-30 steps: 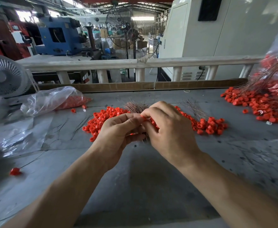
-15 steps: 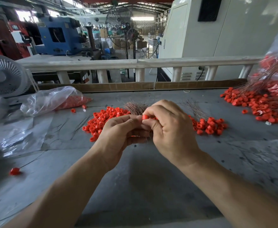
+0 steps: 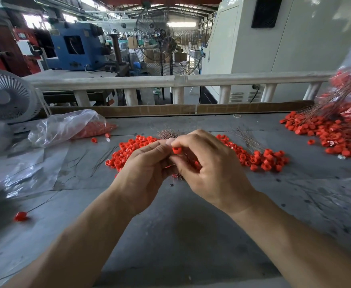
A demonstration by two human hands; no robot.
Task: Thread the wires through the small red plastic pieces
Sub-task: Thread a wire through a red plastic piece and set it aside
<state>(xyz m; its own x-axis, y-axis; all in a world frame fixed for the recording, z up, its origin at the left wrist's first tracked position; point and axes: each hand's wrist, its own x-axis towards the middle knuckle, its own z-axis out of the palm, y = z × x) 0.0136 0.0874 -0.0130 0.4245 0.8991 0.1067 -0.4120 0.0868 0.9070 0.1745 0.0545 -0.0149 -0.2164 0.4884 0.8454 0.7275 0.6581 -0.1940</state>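
Observation:
My right hand [image 3: 210, 169] pinches one small red plastic piece [image 3: 176, 150] between thumb and forefinger, above the middle of the grey table. My left hand [image 3: 147, 165] is pressed against it, its fingers curled round a bundle of thin wires [image 3: 168, 134] whose ends fan out behind the hands. Whether a wire is in the piece's hole is hidden by the fingers. A heap of loose red pieces [image 3: 259, 159] lies on the table behind both hands.
A second heap of red pieces with wires [image 3: 332, 132] and a bag lie at the far right. A clear bag of red pieces [image 3: 70, 125] and a small fan [image 3: 6, 96] sit at the left. One threaded piece [image 3: 20, 216] lies near the left front. A raised board [image 3: 191, 109] edges the table's back.
The red piece in my right fingers has risen and turned into plain view at my fingertips. Both hands stayed together, shifting only slightly.

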